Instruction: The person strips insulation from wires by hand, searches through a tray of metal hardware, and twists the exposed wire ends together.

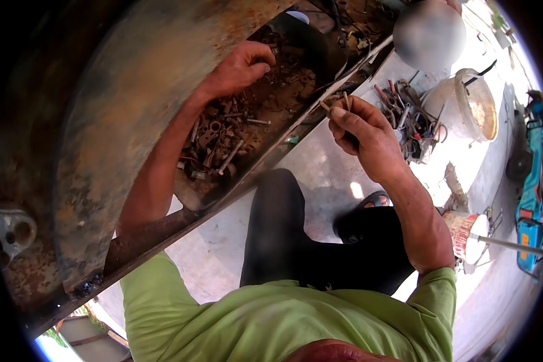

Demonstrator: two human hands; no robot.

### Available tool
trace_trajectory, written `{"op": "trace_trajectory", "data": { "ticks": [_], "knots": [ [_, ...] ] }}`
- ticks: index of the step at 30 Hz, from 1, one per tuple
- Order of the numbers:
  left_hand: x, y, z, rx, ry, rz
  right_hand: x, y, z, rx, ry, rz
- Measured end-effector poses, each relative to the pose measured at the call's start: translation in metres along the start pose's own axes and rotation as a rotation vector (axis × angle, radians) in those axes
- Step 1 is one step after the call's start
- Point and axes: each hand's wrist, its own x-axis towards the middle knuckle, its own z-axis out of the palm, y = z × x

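My left hand (242,69) reaches into a rusty metal tray (289,105), above loose hardware. Its fingers are curled closed, and what they hold, if anything, is hidden. Below that hand lies a heap of rusty bolts and nuts (214,139), with a longer bolt (230,158) near the tray's front. Out past the tray's edge, my right hand (363,130) pinches thin rusty metal pieces (346,100) between thumb and fingers. Two short ends stick up from the grip; their exact kind cannot be made out.
A large rusty metal panel (133,84) rises along the left. On the floor at right are a pile of pliers and other hand tools (407,114), a whitish bucket (464,105), a paint-stained can (464,235) and a blue power tool (532,187).
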Motion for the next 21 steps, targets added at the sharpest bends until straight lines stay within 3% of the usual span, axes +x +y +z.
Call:
{"op": "trace_trajectory", "data": {
  "ticks": [4,7,10,13,21],
  "knots": [
    [0.001,0.001,0.010,0.066,-0.059,0.027,0.000,0.000,0.002,-0.001,0.014,0.011],
    [0.000,-0.004,0.016,0.346,-0.043,0.049,0.001,0.001,0.003,-0.019,-0.001,-0.003],
    [-0.002,0.000,0.020,0.391,-0.026,0.022,0.002,0.004,0.003,-0.014,0.002,-0.010],
    [-0.002,-0.006,0.017,0.244,-0.163,0.016,0.002,0.004,0.003,0.001,-0.019,-0.027],
    [0.001,-0.009,0.021,0.369,0.005,-0.020,0.004,0.005,0.003,0.011,-0.009,-0.028]
  ]
}}
